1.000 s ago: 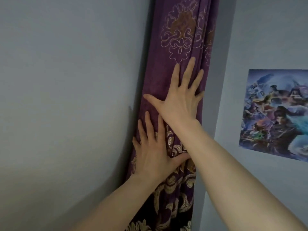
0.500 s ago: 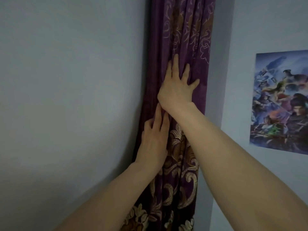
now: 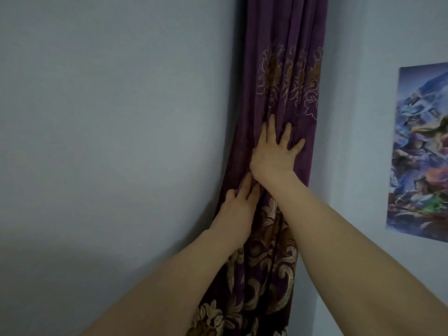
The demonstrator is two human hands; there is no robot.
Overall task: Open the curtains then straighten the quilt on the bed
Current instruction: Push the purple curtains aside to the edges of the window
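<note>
left hand (image 3: 234, 209) bare, no rings | right hand (image 3: 272, 156) bare | forearms unsleeved

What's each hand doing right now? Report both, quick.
Left hand: open, fingers pressed on the curtain.
Right hand: open, fingers spread flat on the curtain, higher up.

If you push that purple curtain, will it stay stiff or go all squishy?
Probably squishy: the purple curtain hangs in soft folds and dents under the right hand. Likely heavyish, since it looks thick. The left hand presses it flat too.
</note>
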